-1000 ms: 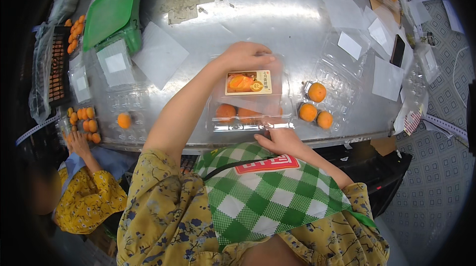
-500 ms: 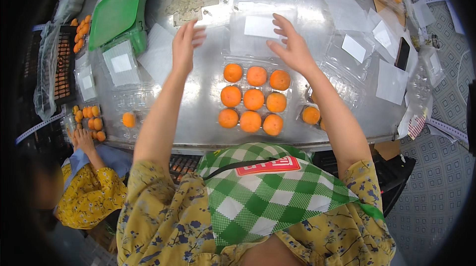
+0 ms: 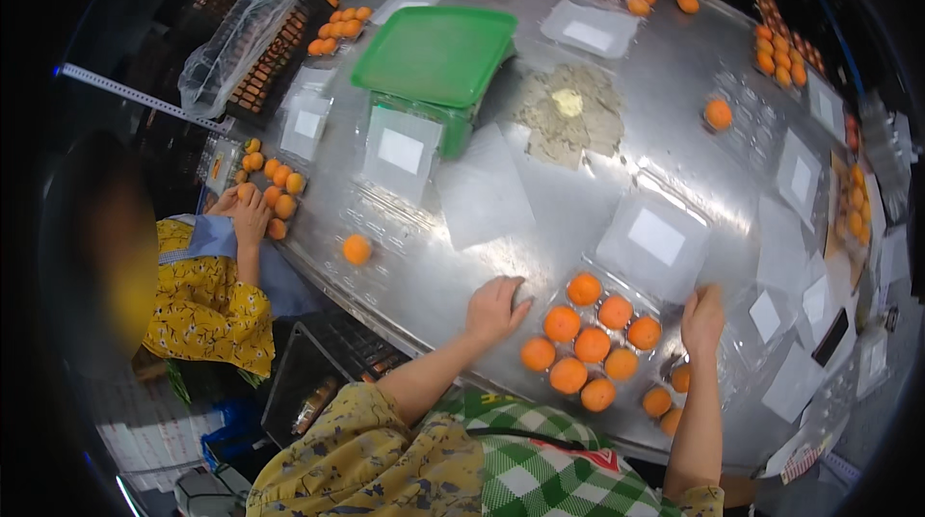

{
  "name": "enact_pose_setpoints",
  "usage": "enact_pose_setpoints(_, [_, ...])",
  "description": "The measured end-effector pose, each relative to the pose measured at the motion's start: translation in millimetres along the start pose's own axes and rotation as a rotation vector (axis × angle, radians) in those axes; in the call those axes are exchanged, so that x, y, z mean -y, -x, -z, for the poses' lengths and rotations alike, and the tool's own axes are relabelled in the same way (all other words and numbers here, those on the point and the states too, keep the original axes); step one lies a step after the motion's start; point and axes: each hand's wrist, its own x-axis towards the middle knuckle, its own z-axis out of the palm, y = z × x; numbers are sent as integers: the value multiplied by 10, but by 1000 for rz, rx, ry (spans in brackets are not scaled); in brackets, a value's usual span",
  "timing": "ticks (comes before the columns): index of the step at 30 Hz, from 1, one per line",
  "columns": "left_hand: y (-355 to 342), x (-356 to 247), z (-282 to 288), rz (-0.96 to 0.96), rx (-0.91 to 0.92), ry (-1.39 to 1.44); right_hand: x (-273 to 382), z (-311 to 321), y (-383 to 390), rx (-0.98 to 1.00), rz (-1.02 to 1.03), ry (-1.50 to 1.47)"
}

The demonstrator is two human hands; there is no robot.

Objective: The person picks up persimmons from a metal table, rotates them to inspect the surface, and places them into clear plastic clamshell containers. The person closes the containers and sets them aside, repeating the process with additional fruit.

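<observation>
Head view, left to right. At far left, co-worker's hands (image 3: 246, 209) over a small cluster of fruit (image 3: 275, 185) at table (image 3: 482, 257) edge. Lone orange (image 3: 356, 249) just inside rim, well apart from everything else. Further up, green scale (image 3: 438, 59) with clear lids (image 3: 400, 151) laid beside it.

Left hand (image 3: 496, 310) flat on metal, grip apart, fingers spread and holding nothing, just beside tray (image 3: 590, 341). Tray near front edge, between both hands: clear shell with nine oranges in three rows, open lid (image 3: 655, 238) hinged back behind it. Right hand (image 3: 703, 319) at tray's right side, grip loosely apart, fingertips resting at shell edge; cannot tell whether plastic is actually pinched. Loose oranges (image 3: 667, 399) just below right wrist, empty shells (image 3: 800, 180) and more fruit (image 3: 782, 59) further right.

Judged step: steadying filled shell. To do it well:
- Keep palms low and press on plastic rim, not on fruit.
- Square up any orange riding high in its cup, so nothing gets crushed or pops out.
- Mind thin, slippery shell on polished steel; hold both sides evenly to stop it skating.
- Keep loose oranges clear of wrist.
</observation>
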Motion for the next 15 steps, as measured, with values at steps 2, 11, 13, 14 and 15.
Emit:
enact_pose_setpoints(2, [14, -10, 0, -19, -20, -12, 32, 40, -1, 35, 21, 53])
enact_pose_setpoints(11, [-39, -38, 23, -29, -48, -10, 69, 58, -48, 30, 57, 104])
enact_pose_setpoints(13, [-29, -29, 8, -24, -46, -5, 70, 15, -4, 21, 24, 123])
enact_pose_setpoints(14, [-23, -36, 24, -25, -42, -8, 62, -20, 25, 17, 5, 127])
enact_pose_setpoints(15, [-27, -47, 36, -26, -38, -12, 65, -41, 38, -1, 23, 127])
